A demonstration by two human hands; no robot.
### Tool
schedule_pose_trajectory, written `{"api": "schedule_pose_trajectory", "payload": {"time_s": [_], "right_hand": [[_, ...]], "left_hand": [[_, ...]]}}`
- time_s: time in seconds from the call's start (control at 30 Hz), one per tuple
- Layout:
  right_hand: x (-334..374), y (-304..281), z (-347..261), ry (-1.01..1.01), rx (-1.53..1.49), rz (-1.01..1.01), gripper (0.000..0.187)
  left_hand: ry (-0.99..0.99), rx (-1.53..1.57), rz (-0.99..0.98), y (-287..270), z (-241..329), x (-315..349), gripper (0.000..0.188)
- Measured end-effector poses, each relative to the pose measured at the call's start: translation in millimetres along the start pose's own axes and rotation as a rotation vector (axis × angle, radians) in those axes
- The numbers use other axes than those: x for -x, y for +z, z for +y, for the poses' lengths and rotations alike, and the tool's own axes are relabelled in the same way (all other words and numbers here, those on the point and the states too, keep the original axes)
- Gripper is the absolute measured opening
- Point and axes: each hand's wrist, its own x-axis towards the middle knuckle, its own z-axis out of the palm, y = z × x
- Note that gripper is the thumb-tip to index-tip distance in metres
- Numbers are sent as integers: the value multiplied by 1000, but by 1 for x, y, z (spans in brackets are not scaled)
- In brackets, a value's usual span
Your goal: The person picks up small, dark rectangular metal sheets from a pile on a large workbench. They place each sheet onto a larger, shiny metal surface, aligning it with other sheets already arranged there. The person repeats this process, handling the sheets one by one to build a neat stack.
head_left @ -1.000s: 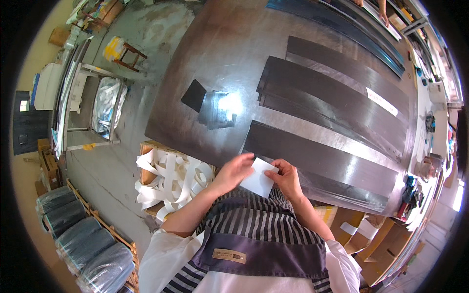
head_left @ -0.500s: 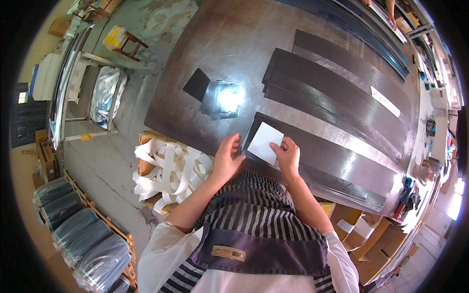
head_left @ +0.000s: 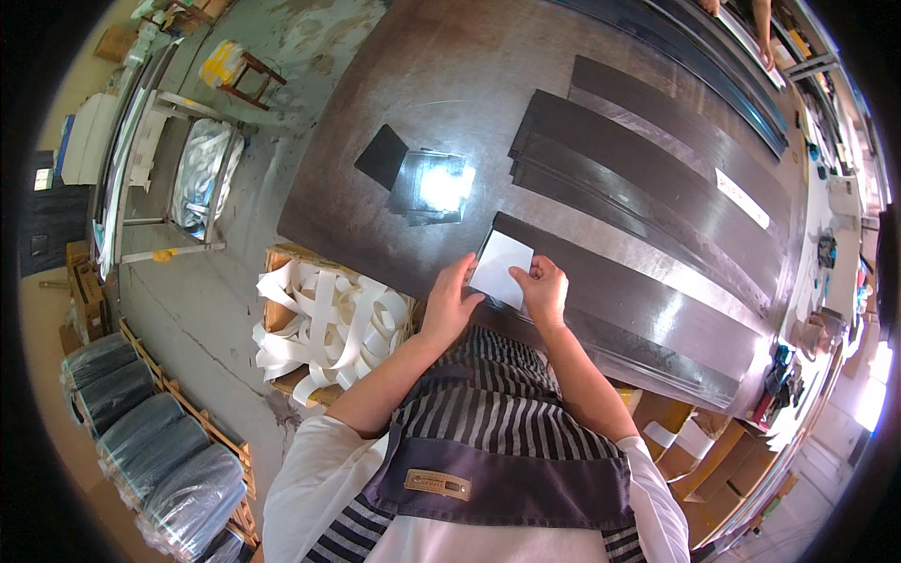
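Note:
A white rectangular card [head_left: 503,266] lies over the left end of a long black strip [head_left: 648,324] near the table's front edge. My right hand [head_left: 542,293] pinches its right side between thumb and fingers. At the card's left edge is my left hand [head_left: 450,298], thumb and fingers apart; whether it touches the card or the strip end, I cannot tell. Farther left on the table, thin dark square pieces [head_left: 424,202] lie in a loose pile under bright glare, with one black square [head_left: 382,157] turned askew beside them.
More long black strips [head_left: 610,174] lie across the table [head_left: 441,56], one bearing a white label [head_left: 741,198]. A carton of curled white strips [head_left: 343,324] stands below its front left edge. Another person's hand [head_left: 765,47] shows at the far right. Wrapped dark rolls [head_left: 155,432] stand lower left.
My left hand has moved right, up to the card's left edge. The card and my right hand have shifted slightly left.

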Motion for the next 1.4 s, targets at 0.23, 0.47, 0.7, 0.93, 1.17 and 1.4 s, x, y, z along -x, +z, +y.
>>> {"api": "schedule_pose_trajectory", "payload": {"time_s": [0.23,0.47,0.7,0.93,1.17,1.4], "right_hand": [[-1,3,2,10,94,20,26],[0,3,-4,20,150,33,24],[0,2,-10,29,262,27,28],[1,2,-14,34,292,16,28],[14,-26,-36,-195,298,9,31],[25,-44,-13,-637,535,-159,24]], "left_hand": [[5,-7,-2,0,-1,0,76],[10,-15,-6,0,0,0,74],[82,-133,-133,-8,3,-3,48],[344,-342,-234,-14,20,-28,30],[351,-544,-233,11,24,-36,34],[312,-534,-238,9,40,-38,41]]}}
